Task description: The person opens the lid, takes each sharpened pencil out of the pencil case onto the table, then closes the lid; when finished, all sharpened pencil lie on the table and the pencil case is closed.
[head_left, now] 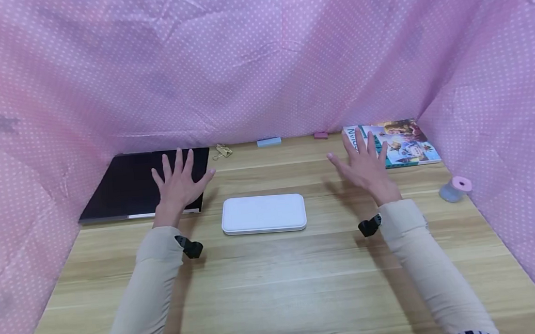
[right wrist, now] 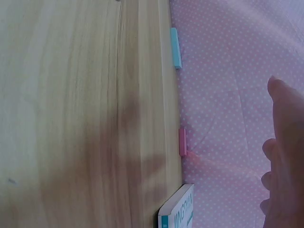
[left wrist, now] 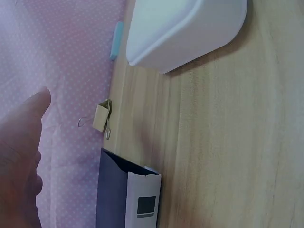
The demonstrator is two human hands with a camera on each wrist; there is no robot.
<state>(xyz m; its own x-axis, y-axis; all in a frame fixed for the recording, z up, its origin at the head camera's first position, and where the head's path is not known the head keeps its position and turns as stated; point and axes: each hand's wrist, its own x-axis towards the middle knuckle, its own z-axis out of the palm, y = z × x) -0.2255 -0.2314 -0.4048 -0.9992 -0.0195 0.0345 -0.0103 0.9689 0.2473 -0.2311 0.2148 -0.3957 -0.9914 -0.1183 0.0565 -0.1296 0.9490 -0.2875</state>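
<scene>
Spread wide and empty, left hand (head_left: 177,184) above the right part of a flat, black, rectangular folder-like item (head_left: 124,185), left of a white, round-cornered rectangular case (head_left: 263,214). Also spread wide and empty, right hand (head_left: 367,169) beyond and to the right of the case, fingers across the left edge of a colourful printed-cover book (head_left: 408,144) in the head view. At each wrist, a beige sleeve (head_left: 152,286) and a small black camera (head_left: 191,247). Between both hands, flat on the pale wood-grain bench (head_left: 276,295), the case itself. Beyond the case and to its left, a gold metal binder clip (head_left: 223,150); straight beyond, a light-blue oblong block (head_left: 269,142); beyond and rightward, a small dark-pink block (head_left: 320,136). Well right of the case, a pink-topped, grey-blue spool (head_left: 455,189). Behind everything, pink white-dotted cloth (head_left: 260,59).
</scene>
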